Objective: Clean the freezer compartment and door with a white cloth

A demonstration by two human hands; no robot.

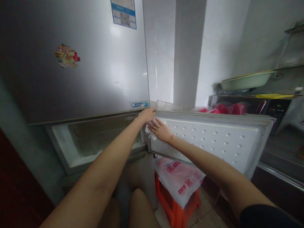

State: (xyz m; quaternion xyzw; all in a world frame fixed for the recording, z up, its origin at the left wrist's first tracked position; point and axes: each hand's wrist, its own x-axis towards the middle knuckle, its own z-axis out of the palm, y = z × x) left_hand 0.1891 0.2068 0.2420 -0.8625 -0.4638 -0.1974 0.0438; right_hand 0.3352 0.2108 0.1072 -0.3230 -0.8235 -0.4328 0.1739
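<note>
A silver fridge (76,57) fills the left, its middle compartment door (216,140) swung open to the right. The door's inner face is white with rows of small bumps. My left hand (147,114) grips the door's top corner near the hinge, fingers curled over the edge. Flat against the inner face beside the hinge, my right hand (160,129) presses a small white cloth (149,131) with its fingers stretched out. The open compartment (95,141) looks bare inside.
Below the door stands an orange plastic stool (175,209) with a white printed plastic bag (180,177) on it. Red bags (227,108) sit behind the door. To the right is a steel counter with a pale basin (246,80). My knee (140,207) is low in the middle.
</note>
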